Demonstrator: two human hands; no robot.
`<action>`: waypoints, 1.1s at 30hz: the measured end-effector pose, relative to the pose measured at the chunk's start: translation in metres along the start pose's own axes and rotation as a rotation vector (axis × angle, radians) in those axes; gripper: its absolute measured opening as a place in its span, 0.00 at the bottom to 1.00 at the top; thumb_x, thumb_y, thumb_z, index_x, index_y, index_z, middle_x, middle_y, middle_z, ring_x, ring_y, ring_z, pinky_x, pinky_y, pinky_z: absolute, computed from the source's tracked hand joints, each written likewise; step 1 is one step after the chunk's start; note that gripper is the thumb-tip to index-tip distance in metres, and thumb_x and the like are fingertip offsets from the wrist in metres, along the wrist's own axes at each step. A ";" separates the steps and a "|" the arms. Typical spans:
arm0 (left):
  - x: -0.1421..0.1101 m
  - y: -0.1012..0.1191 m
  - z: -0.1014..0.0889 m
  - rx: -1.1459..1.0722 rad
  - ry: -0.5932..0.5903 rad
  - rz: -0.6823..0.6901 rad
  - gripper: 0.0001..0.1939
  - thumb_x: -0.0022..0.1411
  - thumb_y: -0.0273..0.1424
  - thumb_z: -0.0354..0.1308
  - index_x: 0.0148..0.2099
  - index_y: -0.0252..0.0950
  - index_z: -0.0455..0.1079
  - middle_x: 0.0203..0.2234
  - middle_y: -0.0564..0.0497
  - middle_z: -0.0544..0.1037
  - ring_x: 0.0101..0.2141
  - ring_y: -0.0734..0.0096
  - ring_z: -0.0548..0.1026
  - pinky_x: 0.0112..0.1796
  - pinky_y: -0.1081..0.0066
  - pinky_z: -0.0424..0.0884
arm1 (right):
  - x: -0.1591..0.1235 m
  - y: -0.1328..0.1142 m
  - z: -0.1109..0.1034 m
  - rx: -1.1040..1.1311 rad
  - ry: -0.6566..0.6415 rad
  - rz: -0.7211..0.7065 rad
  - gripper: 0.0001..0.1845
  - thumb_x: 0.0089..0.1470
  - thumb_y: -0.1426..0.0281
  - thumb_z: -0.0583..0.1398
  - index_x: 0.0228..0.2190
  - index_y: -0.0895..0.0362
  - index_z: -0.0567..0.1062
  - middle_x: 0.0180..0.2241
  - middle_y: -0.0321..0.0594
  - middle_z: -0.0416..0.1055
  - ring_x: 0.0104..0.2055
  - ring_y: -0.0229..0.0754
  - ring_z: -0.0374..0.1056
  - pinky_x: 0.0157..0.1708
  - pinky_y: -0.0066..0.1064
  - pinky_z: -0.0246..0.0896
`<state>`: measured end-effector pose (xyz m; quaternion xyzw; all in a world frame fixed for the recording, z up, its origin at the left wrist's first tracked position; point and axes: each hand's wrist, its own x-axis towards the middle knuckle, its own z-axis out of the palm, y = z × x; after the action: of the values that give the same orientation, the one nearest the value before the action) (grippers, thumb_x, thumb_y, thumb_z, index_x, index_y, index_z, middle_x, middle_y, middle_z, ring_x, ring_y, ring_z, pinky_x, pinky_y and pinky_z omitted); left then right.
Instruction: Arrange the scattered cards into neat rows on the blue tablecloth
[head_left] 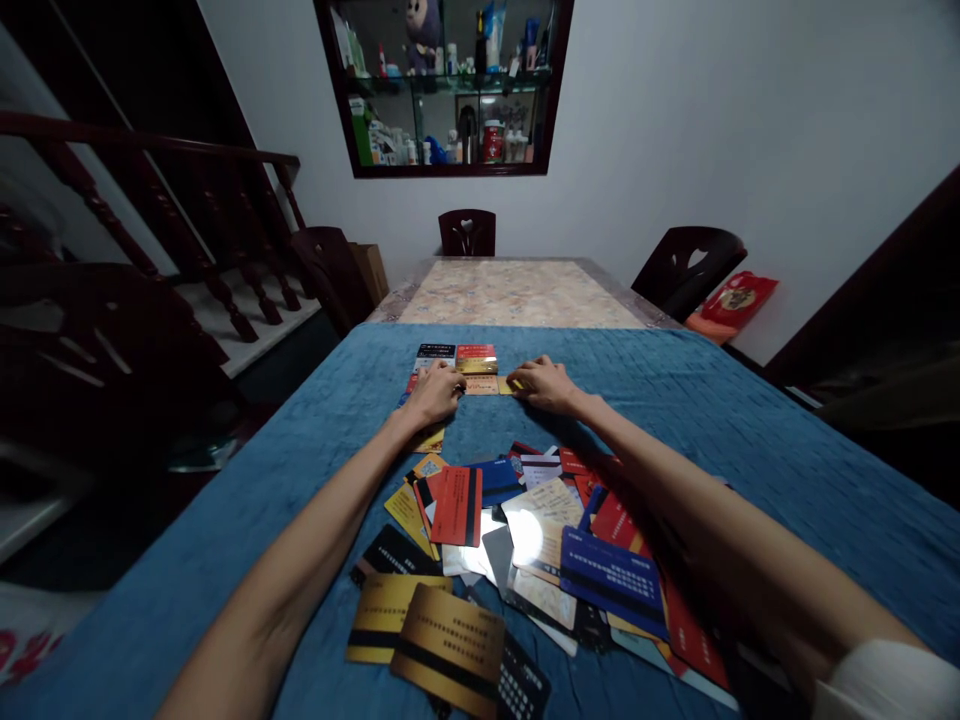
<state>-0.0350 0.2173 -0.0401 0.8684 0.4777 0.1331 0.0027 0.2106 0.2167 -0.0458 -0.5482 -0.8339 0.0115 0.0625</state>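
My left hand (pixel 436 392) rests over the laid-out cards with its fingers curled together; what lies under its fingertips is hidden. Just right of those fingertips lies an orange card (pixel 481 386). My right hand (pixel 546 384) has its bent fingers on a yellow card (pixel 507 386), which sits against the orange card's right edge. Behind them, a black card (pixel 436 351) and a red-and-gold card (pixel 477 359) lie side by side. Another yellow card (pixel 430 441) shows beneath my left wrist.
Nearer to me is a loose, overlapping pile of cards, including a red card (pixel 457 507), a blue card (pixel 613 577) and a gold card (pixel 448 645). A blue cloth (pixel 300 480) covers this end of the table. Chairs, such as one dark chair (pixel 686 265), stand around it.
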 end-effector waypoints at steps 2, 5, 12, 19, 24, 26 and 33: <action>0.000 0.001 0.000 0.008 -0.003 0.002 0.16 0.61 0.26 0.52 0.45 0.38 0.78 0.46 0.41 0.79 0.53 0.49 0.65 0.52 0.48 0.63 | 0.000 -0.001 0.000 0.001 -0.006 0.024 0.19 0.59 0.63 0.58 0.52 0.48 0.76 0.56 0.47 0.70 0.56 0.60 0.57 0.46 0.48 0.58; 0.000 0.003 0.000 0.015 -0.005 0.003 0.16 0.60 0.24 0.52 0.45 0.38 0.78 0.46 0.42 0.79 0.54 0.49 0.65 0.52 0.48 0.62 | -0.001 -0.003 -0.002 -0.003 -0.016 0.045 0.19 0.59 0.63 0.58 0.52 0.47 0.76 0.57 0.47 0.70 0.56 0.61 0.57 0.45 0.48 0.58; -0.002 0.007 0.000 0.039 0.002 0.001 0.15 0.59 0.22 0.51 0.43 0.37 0.77 0.45 0.40 0.79 0.54 0.47 0.65 0.49 0.50 0.63 | -0.005 -0.008 -0.003 -0.023 0.004 0.060 0.18 0.59 0.65 0.57 0.49 0.50 0.78 0.56 0.48 0.71 0.56 0.62 0.57 0.46 0.52 0.58; -0.004 0.011 0.000 0.069 -0.002 -0.001 0.14 0.60 0.22 0.51 0.43 0.36 0.77 0.46 0.40 0.79 0.54 0.47 0.66 0.49 0.49 0.64 | -0.008 -0.010 -0.004 -0.044 -0.035 0.111 0.19 0.60 0.66 0.55 0.50 0.48 0.76 0.57 0.46 0.71 0.56 0.60 0.58 0.46 0.50 0.59; -0.006 0.016 -0.008 0.040 0.066 0.009 0.12 0.63 0.26 0.52 0.43 0.34 0.77 0.46 0.39 0.78 0.53 0.49 0.66 0.50 0.48 0.64 | -0.012 -0.009 -0.005 -0.050 -0.013 0.117 0.22 0.61 0.62 0.55 0.55 0.50 0.74 0.58 0.50 0.69 0.57 0.61 0.57 0.48 0.51 0.58; -0.006 0.018 -0.013 0.017 0.102 0.016 0.12 0.63 0.26 0.52 0.43 0.35 0.77 0.46 0.40 0.78 0.53 0.50 0.66 0.50 0.50 0.64 | -0.016 -0.011 -0.007 -0.068 0.023 0.090 0.24 0.61 0.62 0.55 0.57 0.50 0.71 0.59 0.51 0.68 0.58 0.61 0.56 0.48 0.51 0.58; -0.025 0.030 -0.033 0.052 0.143 0.088 0.11 0.62 0.25 0.53 0.37 0.34 0.78 0.40 0.41 0.79 0.50 0.50 0.67 0.47 0.51 0.65 | -0.039 -0.034 -0.024 -0.079 0.108 -0.101 0.24 0.60 0.67 0.57 0.57 0.52 0.72 0.59 0.50 0.68 0.58 0.60 0.54 0.48 0.49 0.55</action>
<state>-0.0307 0.1761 -0.0106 0.8765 0.4415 0.1821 -0.0597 0.1975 0.1664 -0.0226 -0.5073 -0.8557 -0.0540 0.0862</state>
